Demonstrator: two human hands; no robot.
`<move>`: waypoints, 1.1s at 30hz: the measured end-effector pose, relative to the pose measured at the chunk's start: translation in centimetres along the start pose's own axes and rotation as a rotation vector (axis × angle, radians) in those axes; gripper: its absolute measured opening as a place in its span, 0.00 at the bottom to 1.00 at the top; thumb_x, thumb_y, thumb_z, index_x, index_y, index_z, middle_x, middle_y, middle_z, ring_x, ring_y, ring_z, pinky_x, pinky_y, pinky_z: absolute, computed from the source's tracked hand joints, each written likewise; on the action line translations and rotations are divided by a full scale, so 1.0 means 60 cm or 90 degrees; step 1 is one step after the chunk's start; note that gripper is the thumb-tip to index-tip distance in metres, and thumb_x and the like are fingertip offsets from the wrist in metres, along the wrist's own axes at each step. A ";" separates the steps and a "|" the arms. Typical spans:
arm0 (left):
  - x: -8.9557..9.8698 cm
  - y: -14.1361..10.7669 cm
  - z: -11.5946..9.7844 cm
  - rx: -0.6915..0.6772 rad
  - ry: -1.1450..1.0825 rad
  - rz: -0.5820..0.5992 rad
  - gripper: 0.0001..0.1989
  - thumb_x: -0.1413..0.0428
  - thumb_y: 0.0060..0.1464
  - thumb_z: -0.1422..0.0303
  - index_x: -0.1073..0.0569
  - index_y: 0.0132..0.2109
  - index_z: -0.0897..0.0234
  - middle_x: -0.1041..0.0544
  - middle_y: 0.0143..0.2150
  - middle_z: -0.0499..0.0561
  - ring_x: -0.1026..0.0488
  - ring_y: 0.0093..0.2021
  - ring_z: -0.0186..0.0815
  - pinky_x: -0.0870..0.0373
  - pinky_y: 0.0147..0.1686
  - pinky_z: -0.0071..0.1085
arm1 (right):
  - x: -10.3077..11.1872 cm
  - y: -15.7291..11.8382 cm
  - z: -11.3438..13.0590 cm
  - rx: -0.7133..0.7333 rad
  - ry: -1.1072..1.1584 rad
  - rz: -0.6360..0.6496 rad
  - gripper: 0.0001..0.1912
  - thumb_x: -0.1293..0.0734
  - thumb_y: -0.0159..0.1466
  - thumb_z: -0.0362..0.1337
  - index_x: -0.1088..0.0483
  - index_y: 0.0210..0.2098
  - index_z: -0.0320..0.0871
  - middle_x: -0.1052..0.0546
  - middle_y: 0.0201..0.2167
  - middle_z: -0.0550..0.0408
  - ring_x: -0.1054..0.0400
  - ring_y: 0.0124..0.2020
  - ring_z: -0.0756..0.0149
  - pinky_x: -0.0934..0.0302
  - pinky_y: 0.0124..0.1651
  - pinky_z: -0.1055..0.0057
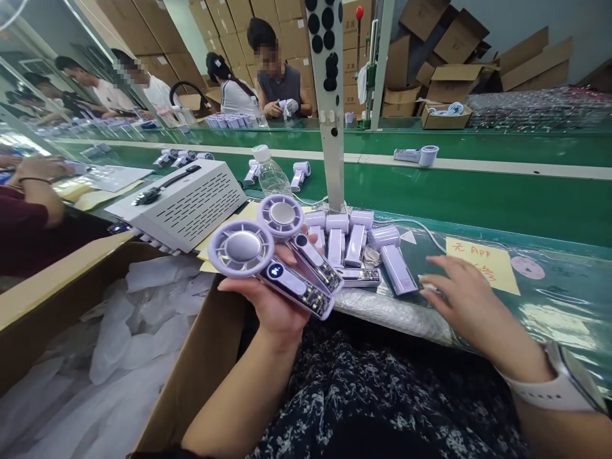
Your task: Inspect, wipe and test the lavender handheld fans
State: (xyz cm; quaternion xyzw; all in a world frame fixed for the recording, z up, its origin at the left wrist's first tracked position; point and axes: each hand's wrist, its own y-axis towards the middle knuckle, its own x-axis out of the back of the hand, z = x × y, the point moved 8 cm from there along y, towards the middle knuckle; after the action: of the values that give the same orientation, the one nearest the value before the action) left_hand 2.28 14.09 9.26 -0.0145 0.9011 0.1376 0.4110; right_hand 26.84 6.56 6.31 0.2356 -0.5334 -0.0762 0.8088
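Observation:
My left hand is closed around two lilac handheld fans side by side, their round heads to the left and their handles slanting down to the right. On the nearer fan a small display glows; the farther fan has a dark one. My right hand is over the table at the right, index finger stretched out. Between its thumb and fingers is a small whitish end, apparently of the white cable that runs toward it. A lilac fan lies just left of these fingers, beside several others.
An open carton with white plastic bags stands at my left. Behind it is a grey vented box with a black cable, near a plastic bottle. A metal post rises before the green conveyor. Co-workers sit beyond and at left.

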 end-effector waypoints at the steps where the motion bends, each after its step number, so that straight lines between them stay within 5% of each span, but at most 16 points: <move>1: -0.005 -0.004 0.006 0.027 -0.005 0.022 0.35 0.44 0.41 0.30 0.26 0.23 0.61 0.19 0.37 0.53 0.22 0.42 0.44 0.22 0.44 0.39 | -0.002 0.019 -0.005 0.012 -0.041 -0.006 0.12 0.37 0.69 0.39 0.23 0.40 0.42 0.26 0.55 0.37 0.36 0.58 0.39 0.42 0.59 0.37; 3: -0.014 -0.018 0.024 0.095 -0.016 0.058 0.35 0.43 0.39 0.30 0.25 0.24 0.62 0.19 0.40 0.54 0.22 0.41 0.45 0.21 0.42 0.41 | -0.023 0.066 0.003 0.043 -0.059 -0.003 0.12 0.36 0.68 0.35 0.21 0.43 0.41 0.27 0.57 0.38 0.36 0.59 0.42 0.41 0.62 0.41; 7: -0.011 -0.046 0.045 0.210 -0.016 0.065 0.35 0.41 0.39 0.31 0.24 0.26 0.63 0.18 0.40 0.56 0.20 0.41 0.48 0.21 0.42 0.44 | -0.086 0.153 0.033 0.030 -0.053 0.021 0.11 0.33 0.62 0.25 0.20 0.27 0.39 0.25 0.56 0.37 0.39 0.62 0.39 0.45 0.65 0.40; 9: 0.000 -0.051 0.039 0.224 -0.014 0.052 0.35 0.41 0.38 0.31 0.24 0.26 0.63 0.18 0.40 0.57 0.20 0.40 0.48 0.21 0.42 0.43 | -0.086 0.165 0.047 0.018 -0.046 -0.009 0.13 0.35 0.62 0.24 0.22 0.25 0.39 0.25 0.56 0.36 0.40 0.63 0.37 0.47 0.65 0.37; 13: 0.020 -0.052 0.028 0.210 -0.013 0.028 0.36 0.42 0.38 0.30 0.26 0.25 0.63 0.18 0.44 0.56 0.20 0.44 0.49 0.21 0.45 0.45 | -0.023 0.129 0.090 -0.006 0.221 -0.111 0.09 0.36 0.68 0.31 0.25 0.35 0.45 0.24 0.48 0.46 0.32 0.53 0.50 0.38 0.57 0.49; 16: 0.012 -0.048 0.037 0.200 -0.044 0.040 0.36 0.46 0.41 0.29 0.27 0.26 0.61 0.19 0.43 0.55 0.22 0.48 0.52 0.22 0.46 0.48 | -0.021 0.100 0.141 -0.034 0.510 0.018 0.06 0.35 0.69 0.33 0.29 0.36 0.47 0.27 0.34 0.56 0.31 0.36 0.63 0.36 0.41 0.65; 19: -0.006 -0.044 0.054 0.192 -0.048 0.066 0.36 0.46 0.39 0.28 0.28 0.24 0.59 0.19 0.43 0.56 0.23 0.51 0.55 0.23 0.46 0.50 | -0.042 0.086 0.156 -0.142 0.641 0.093 0.04 0.33 0.65 0.33 0.33 0.35 0.47 0.36 0.26 0.62 0.40 0.26 0.69 0.42 0.30 0.72; 26: -0.015 -0.054 0.085 0.258 -0.082 0.099 0.37 0.43 0.35 0.28 0.30 0.23 0.61 0.19 0.40 0.57 0.22 0.48 0.55 0.23 0.45 0.50 | -0.059 0.070 0.138 -0.205 0.716 0.110 0.08 0.34 0.61 0.33 0.38 0.37 0.47 0.39 0.27 0.63 0.44 0.27 0.71 0.45 0.29 0.73; 33: -0.019 -0.060 0.069 0.293 -0.058 0.176 0.37 0.43 0.36 0.29 0.25 0.25 0.62 0.18 0.39 0.59 0.21 0.47 0.56 0.22 0.44 0.50 | -0.053 0.062 0.153 -0.177 0.708 0.121 0.08 0.36 0.61 0.33 0.41 0.36 0.48 0.40 0.27 0.64 0.45 0.26 0.71 0.47 0.28 0.74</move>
State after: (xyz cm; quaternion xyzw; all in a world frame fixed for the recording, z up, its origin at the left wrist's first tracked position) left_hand 6.57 11.62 6.70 0.2085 0.8825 -0.0154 0.4212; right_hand 16.81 8.27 8.36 0.0831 -0.0323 0.0623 0.9941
